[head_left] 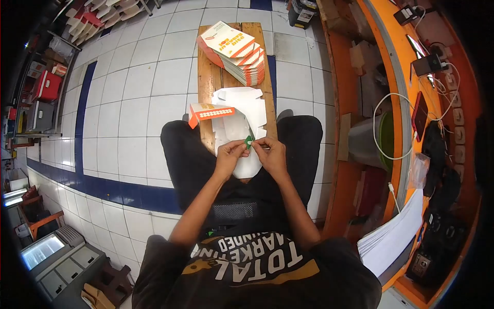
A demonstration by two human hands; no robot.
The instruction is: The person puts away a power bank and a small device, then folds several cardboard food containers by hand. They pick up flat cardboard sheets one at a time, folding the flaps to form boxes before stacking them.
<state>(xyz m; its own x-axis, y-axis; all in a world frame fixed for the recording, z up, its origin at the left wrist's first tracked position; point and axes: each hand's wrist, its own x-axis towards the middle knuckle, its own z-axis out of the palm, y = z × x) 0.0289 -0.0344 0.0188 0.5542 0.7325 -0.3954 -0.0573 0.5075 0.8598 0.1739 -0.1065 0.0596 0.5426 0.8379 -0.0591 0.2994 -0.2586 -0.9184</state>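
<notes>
My left hand [229, 157] and my right hand [272, 156] meet in front of me, thumbs and fingertips pinched round a small green and white piece [249, 142]. It is too small to tell its kind. Beneath them a white unfolded cardboard sheet [239, 95] with notched edges lies on the wooden bench [207, 138]. A printed orange and white cardboard flap [212, 112] stands up at the sheet's left side. Farther along the bench sits a stack of printed orange and white cardboard pieces [231, 49], fanned out at the top.
The bench stands between my knees on a white tiled floor [128, 113]. To the right runs an orange counter [393, 62] with cables, a red phone-like object [420, 116] and a stack of white paper [393, 237]. A grey bin [363, 139] stands under it.
</notes>
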